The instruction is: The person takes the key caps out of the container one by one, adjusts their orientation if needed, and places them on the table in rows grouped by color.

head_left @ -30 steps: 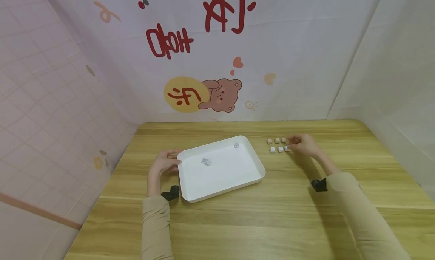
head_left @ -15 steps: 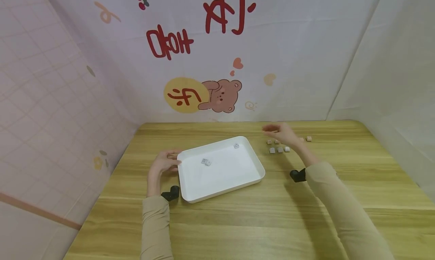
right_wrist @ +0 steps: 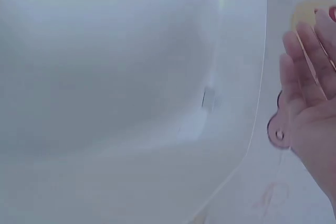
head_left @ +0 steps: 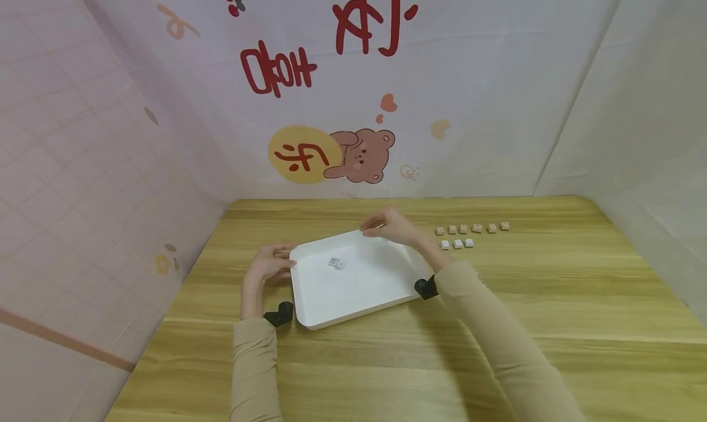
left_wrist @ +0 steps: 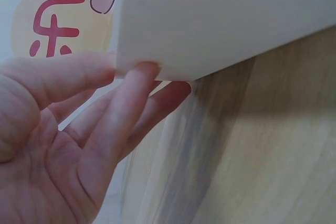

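Note:
In the head view, my left hand (head_left: 269, 264) holds the left rim of the shallow white tray (head_left: 361, 308). The left wrist view shows its fingers (left_wrist: 113, 124) against the tray's outer wall (left_wrist: 210, 24) and lower edge. My right hand (head_left: 391, 227) is over the tray's back rim, with thumb and fingers extended. In the right wrist view, that hand's palm and fairly straight fingers (right_wrist: 310, 72) show beyond the rim, holding nothing visible. Two white keycaps (head_left: 336, 263) lie together inside the tray. Another keycap (right_wrist: 208, 99) sits near the tray's wall, mostly hidden by my right hand in the head view.
Right of the tray, several keycaps (head_left: 477, 228) form a back row on the wooden table (head_left: 552, 324). Three more keycaps (head_left: 457, 244) make a shorter row in front. A printed white curtain (head_left: 475, 91) hangs along the table's back edge.
My right hand has moved left from the keycap rows to the tray's back rim, uncovering the right end of the back row. The left hand and tray have stayed put.

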{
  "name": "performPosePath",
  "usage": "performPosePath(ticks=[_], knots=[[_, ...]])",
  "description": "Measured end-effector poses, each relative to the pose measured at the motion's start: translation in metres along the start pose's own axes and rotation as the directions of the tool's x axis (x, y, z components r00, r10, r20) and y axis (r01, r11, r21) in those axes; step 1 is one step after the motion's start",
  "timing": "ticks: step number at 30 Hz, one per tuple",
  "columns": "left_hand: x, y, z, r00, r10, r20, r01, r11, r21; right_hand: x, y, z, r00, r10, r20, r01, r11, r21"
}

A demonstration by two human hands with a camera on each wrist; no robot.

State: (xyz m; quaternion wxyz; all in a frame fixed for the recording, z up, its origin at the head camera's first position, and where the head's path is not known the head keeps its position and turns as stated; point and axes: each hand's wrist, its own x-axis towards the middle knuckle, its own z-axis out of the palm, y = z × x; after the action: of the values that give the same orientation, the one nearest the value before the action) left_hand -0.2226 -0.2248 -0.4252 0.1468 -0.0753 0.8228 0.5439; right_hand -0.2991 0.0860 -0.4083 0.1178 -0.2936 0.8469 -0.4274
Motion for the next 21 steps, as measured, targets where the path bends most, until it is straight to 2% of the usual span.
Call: performPosePath(ticks=[3,5,9,13,16,21], knots=[[0.0,0.0,0.0,1.0,0.003,0.001,-0.003,1.0,-0.003,0.007,-0.01,0.013,0.993,-0.048,0.106,0.051,0.998,-0.024],[0.0,0.0,0.001,1.0,0.003,-0.001,-0.003,1.0,-0.002,0.012,-0.014,0.022,0.981,-0.067,0.183,0.076,0.996,-0.044],[0.0,0.001,0.002,1.0,0.001,-0.002,-0.001,1.0,0.0,0.019,-0.016,0.036,0.955,-0.066,0.289,0.086,0.995,-0.056],[0.0,0.002,0.002,1.0,0.005,0.01,-0.005,1.0,-0.003,0.025,-0.017,0.045,0.938,-0.079,0.337,0.114,0.99,-0.084],[-0.001,0.002,0.002,1.0,0.004,0.01,-0.004,1.0,-0.008,0.028,-0.017,0.05,0.928,-0.057,0.367,0.11,0.986,-0.126],[-0.002,0.003,0.002,1.0,-0.009,0.002,0.009,1.0,-0.015,0.03,-0.017,0.056,0.93,0.005,0.368,0.072,0.978,-0.195]])
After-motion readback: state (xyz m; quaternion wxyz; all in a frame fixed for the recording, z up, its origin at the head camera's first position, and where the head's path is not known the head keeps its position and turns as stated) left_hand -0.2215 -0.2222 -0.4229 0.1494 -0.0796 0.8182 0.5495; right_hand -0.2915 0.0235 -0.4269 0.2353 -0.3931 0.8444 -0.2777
